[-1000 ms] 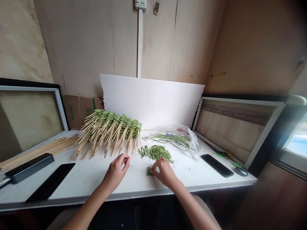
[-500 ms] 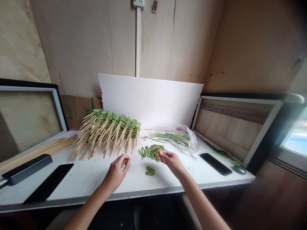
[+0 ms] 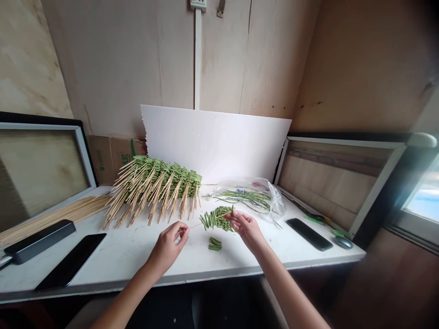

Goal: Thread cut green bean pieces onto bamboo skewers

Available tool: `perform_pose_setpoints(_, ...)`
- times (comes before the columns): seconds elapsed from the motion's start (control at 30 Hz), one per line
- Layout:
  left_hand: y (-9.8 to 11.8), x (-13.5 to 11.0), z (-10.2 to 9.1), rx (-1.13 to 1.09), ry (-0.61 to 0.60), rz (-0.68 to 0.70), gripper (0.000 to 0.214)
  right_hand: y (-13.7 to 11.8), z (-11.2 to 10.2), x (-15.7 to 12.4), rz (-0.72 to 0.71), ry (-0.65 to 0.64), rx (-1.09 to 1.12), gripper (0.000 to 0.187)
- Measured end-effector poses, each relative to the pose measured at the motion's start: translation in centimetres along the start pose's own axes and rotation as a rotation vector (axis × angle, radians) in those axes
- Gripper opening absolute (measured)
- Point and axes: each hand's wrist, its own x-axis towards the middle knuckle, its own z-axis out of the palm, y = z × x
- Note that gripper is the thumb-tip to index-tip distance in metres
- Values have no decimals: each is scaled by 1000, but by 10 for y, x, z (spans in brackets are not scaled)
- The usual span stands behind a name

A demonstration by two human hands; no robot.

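My left hand (image 3: 169, 242) is closed on a thin bamboo skewer (image 3: 195, 226) that slants up to the right. Several short green bean pieces (image 3: 207, 220) sit crosswise in a row on it. At the skewer's far end, the fingers of my right hand (image 3: 249, 229) pinch a green bean piece (image 3: 233, 209). Behind and below lies a heap of cut beans (image 3: 223, 224), partly hidden by the row and my fingers. A smaller group of bean pieces (image 3: 215, 244) rests nearer the table's front edge.
Filled skewers (image 3: 164, 176) are stacked at back left, bare skewers (image 3: 85, 206) beside them. A clear plastic bag (image 3: 274, 198) with long beans (image 3: 243, 197) lies at back right. Dark phones (image 3: 70, 262) (image 3: 309, 234), a black box (image 3: 40, 240) and a mouse (image 3: 343, 242) flank the white table (image 3: 137, 260).
My right hand has shifted slightly right, and a bean piece now shows upright in its fingers. The skewer with its beans has moved a little right; my left hand barely moved.
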Motion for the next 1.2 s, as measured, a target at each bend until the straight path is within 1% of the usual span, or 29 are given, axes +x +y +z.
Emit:
perform_pose_setpoints(0.23,5,3,-7,14,-18,16,17,-6,-1,-2,3,-53,-39,40)
perform_pose_setpoints(0.37,4,3,-7,0,-22,12,17,-3,-1,-2,15,-38,-6,37)
perform_pose_setpoints(0.57,3,3,-7,-12,-28,3,15,-3,-2,-2,16,-17,-10,42)
perform_pose_setpoints(0.7,4,2,-7,-7,-34,9,14,-3,-5,0,8,-45,-12,39)
perform_pose_setpoints(0.9,3,3,-8,22,-63,22,14,0,-10,2,-11,-31,-26,36)
perform_pose_setpoints(1.07,2,3,-10,29,-97,35,15,-3,-13,2,-23,-44,-84,32)
perform_pose_setpoints(1.2,3,3,-11,31,-117,41,17,-6,-15,1,-36,-37,-161,33)
